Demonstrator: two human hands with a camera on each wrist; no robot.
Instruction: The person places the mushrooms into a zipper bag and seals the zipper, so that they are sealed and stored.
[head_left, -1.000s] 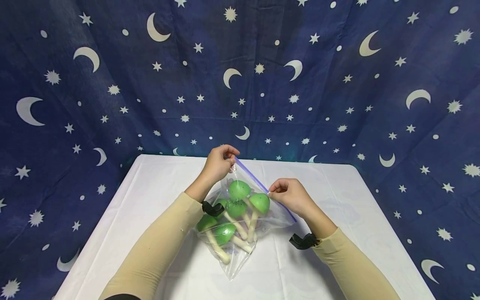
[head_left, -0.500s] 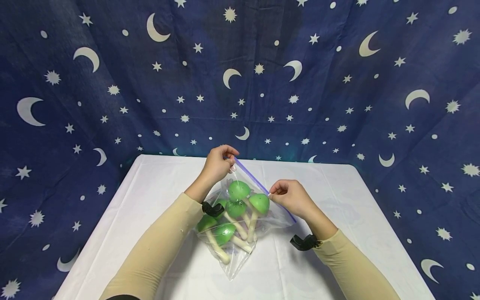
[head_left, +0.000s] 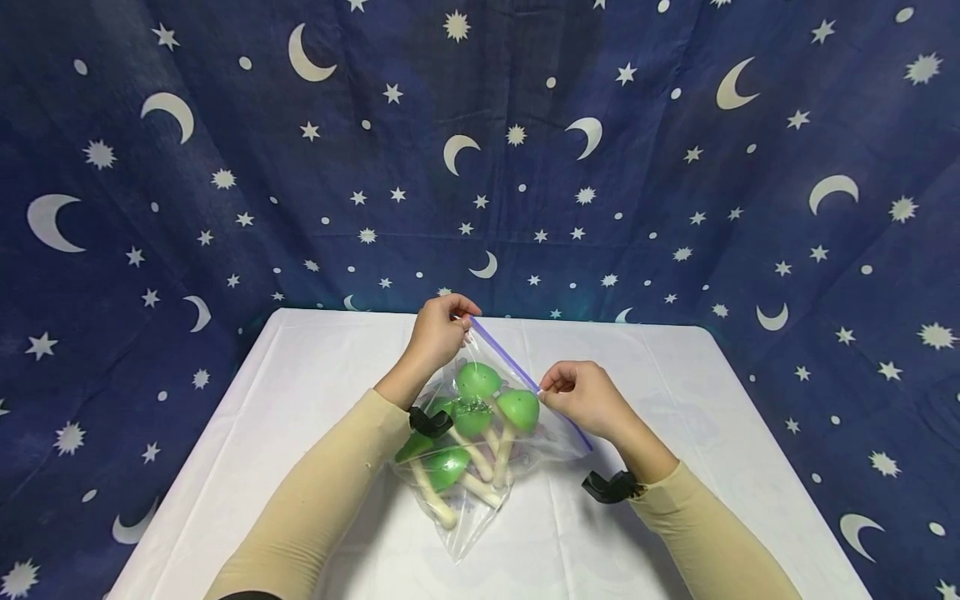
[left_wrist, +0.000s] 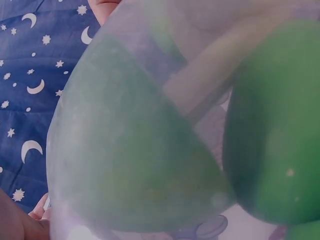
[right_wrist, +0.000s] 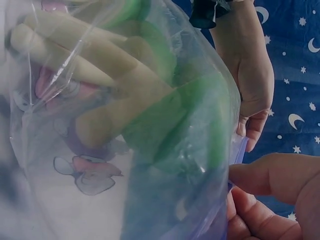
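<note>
A clear zip bag [head_left: 468,533] with a purple zip strip [head_left: 501,352] stands tilted above the white tabletop, its lower corner pointing toward me. Inside lie several toy-like mushrooms [head_left: 478,380] with green caps and cream stems. My left hand [head_left: 438,333] pinches the far upper corner of the bag at one end of the strip. Partway down that strip, the thumb and fingers of my right hand [head_left: 588,398] pinch the zip at a small pale spot. Close to the left wrist camera, a green cap [left_wrist: 135,150] shows through hazy plastic. The right wrist view shows both hands by the purple edge [right_wrist: 240,150].
A white cloth [head_left: 360,342] covers the table, whose far edge runs behind my left hand. Dark blue fabric [head_left: 405,250] with moons and stars hangs behind and at both sides. Black straps [head_left: 609,487] circle both wrists over beige sleeves.
The head view has shifted slightly. Both hands keep their pinch on the zip bag, and the bag and mushrooms have barely moved.
</note>
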